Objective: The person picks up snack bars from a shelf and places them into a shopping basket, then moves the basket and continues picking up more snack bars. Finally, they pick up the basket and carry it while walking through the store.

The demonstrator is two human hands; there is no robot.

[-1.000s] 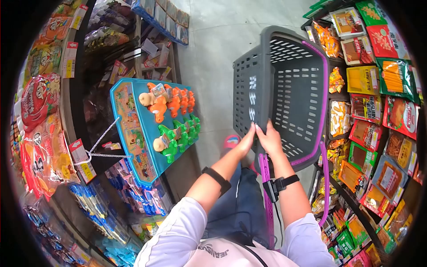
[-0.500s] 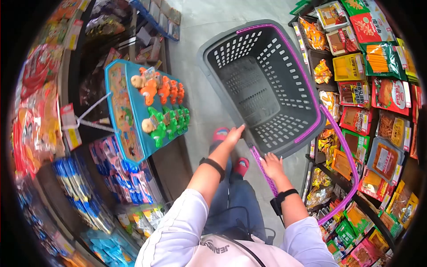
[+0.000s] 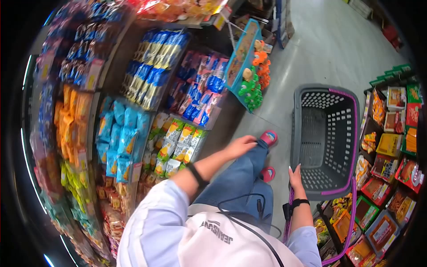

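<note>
My left hand (image 3: 242, 147) is empty, with its fingers loosely stretched out over my jeans, left of the basket. A dark grey basket (image 3: 322, 193) with a purple edge is at the right, and its visible inside holds nothing. My right hand (image 3: 295, 176) is at the basket's near left corner, fingers extended and slightly apart. The purple handle (image 3: 354, 218) loops around my right forearm, which wears a black wristband. Another black band is on my left wrist.
Shelves of packaged snacks (image 3: 129, 129) fill the left side. A blue display box (image 3: 242, 53) with orange and green figures sticks out at the shelf end. More packets (image 3: 382, 187) stand at the right. Grey floor (image 3: 329, 49) runs ahead. Cables hang over my lap.
The view has turned left, bringing more left shelves into sight. My left hand has come off the basket's rim and moved left. The basket now appears farther right.
</note>
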